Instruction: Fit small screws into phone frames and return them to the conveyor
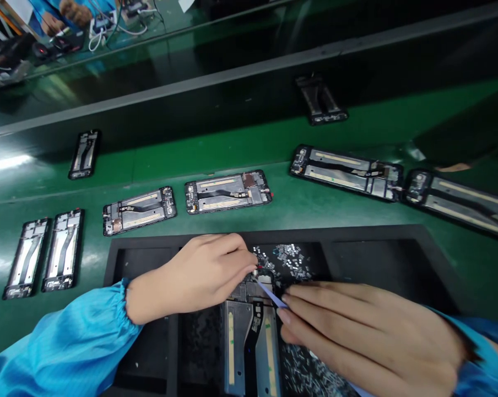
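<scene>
My left hand (195, 273) reaches in from the left, its fingertips pinching the upper end of a phone mid-frame (251, 344) that lies in a black foam tray (150, 353). My right hand (356, 331) comes in from the right, holding a thin light-blue tool (271, 294) whose tip touches the frame's top end. Heaps of tiny metal parts (288, 262) lie just past my fingertips, and more (304, 375) lie beside the frame. My hands hide the frame's top end.
Several phone mid-frames (228, 191) lie on the green conveyor mat (249, 149) beyond the tray. A dark raised rail (191, 88) runs behind the belt. Cables and equipment (108, 27) sit on a bench at the far upper left, where a person's hand (75, 12) shows.
</scene>
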{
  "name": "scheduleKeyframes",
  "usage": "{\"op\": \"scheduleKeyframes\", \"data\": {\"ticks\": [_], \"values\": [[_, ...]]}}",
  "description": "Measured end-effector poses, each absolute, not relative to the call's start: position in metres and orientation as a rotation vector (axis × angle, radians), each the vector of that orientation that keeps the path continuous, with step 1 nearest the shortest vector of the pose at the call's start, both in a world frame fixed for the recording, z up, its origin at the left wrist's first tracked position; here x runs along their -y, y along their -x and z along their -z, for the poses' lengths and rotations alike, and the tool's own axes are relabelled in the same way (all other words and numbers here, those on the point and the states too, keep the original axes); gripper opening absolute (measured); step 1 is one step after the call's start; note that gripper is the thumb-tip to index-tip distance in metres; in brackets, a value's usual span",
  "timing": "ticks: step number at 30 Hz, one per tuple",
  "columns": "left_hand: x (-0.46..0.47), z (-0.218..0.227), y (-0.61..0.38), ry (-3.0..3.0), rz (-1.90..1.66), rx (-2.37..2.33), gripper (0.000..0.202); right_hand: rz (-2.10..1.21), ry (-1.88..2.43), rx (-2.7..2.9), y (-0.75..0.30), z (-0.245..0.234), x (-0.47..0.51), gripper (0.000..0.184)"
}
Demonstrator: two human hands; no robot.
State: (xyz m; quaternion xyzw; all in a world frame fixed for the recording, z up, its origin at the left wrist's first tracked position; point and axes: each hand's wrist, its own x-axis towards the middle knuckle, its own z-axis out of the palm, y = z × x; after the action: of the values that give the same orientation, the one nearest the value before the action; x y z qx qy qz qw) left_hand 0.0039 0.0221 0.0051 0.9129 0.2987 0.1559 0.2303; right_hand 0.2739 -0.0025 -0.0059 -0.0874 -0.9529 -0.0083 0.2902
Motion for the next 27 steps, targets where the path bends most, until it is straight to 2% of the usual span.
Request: {"op": "scheduleKeyframes", "data": {"ticks": [5, 10, 12, 16, 23, 27], "values": [[-0.02, -0.005, -0.005, -2.471, -0.453, -0.825, 0.026, 0.007, 0.25, 2.526, -0.271, 0.01, 0.004, 0.013], [-0.021, -0.005, -0.007, -2.516, -0.43, -0.81, 0.022, -0.593, 0.606, 2.267, -0.273, 0.001, 0.0, 0.016], [-0.022, -0.005, -0.006, -2.539, -0.412, -0.8, 0.026, -0.688, 0.786, 2.158, -0.28, -0.008, -0.005, 0.015], [-0.024, -0.005, -0.006, -2.591, -0.41, -0.78, 0.027, -0.504, 1.073, 2.042, -0.295, -0.015, -0.013, 0.014], [-0.024, -0.006, -0.005, -2.614, -0.437, -0.762, 0.025, 0.074, 0.569, 2.522, -0.301, 0.0, -0.003, 0.014], [-0.025, -0.008, -0.002, -2.741, -0.438, -0.71, 0.025, 0.139, 0.498, 2.605, -0.298, 0.004, 0.0, 0.011]]}}
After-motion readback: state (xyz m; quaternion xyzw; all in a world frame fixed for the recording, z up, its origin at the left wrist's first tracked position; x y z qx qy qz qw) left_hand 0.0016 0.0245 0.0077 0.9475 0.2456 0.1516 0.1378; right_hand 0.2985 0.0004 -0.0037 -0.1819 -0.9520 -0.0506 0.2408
